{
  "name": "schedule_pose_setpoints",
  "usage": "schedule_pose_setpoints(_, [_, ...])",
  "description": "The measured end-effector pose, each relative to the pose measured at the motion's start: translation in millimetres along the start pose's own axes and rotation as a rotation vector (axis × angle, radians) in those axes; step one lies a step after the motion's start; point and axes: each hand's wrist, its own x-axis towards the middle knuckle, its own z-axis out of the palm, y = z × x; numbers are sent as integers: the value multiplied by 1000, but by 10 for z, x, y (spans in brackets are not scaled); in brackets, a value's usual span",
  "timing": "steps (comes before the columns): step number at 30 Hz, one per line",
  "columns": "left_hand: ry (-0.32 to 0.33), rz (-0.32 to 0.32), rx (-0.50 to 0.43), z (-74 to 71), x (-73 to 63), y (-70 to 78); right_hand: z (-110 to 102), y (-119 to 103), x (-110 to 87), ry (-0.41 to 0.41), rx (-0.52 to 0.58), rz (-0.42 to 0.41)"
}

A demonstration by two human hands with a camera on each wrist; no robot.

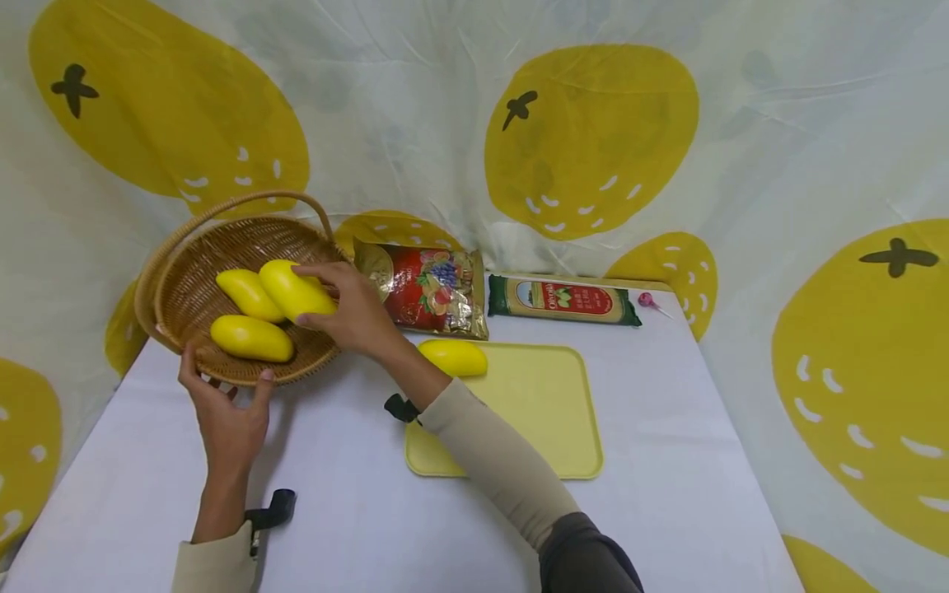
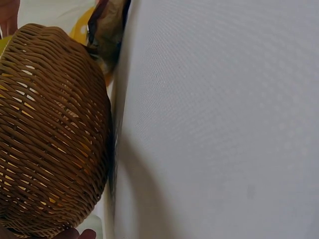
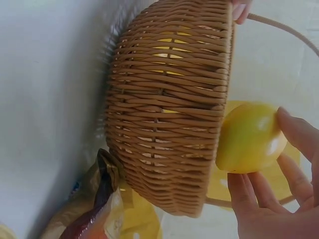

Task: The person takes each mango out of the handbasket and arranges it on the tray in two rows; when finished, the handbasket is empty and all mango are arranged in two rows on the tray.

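A brown wicker basket (image 1: 194,280) with a hoop handle stands at the table's left, its opening facing up and towards the head camera. My left hand (image 1: 226,420) holds its near rim, thumb on the front and fingers at the left. Two yellow mangoes lie inside: a front mango (image 1: 250,338) and one behind it (image 1: 248,294). With my right hand (image 1: 352,309) I grip another mango (image 1: 285,288) over the basket's right part. In the right wrist view this mango (image 3: 251,138) shows at the rim, between thumb and fingers.
A yellow tray (image 1: 534,412) lies right of the basket, with one mango (image 1: 454,357) on its far left corner. Behind stand a red and gold snack bag (image 1: 430,288), a green-ended pasta packet (image 1: 563,301) and a pink lollipop (image 1: 647,299). A fruit-printed cloth (image 1: 415,99) hangs behind.
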Motion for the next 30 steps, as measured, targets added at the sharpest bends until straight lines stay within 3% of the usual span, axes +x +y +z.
schedule_pose_setpoints(17, [4,-11,-3,-9,18,52,-466,66,-477,72,300,-1])
schedule_pose_setpoints(30, [-6,-34,-9,-6,8,68,-812,292,-856,100,250,23])
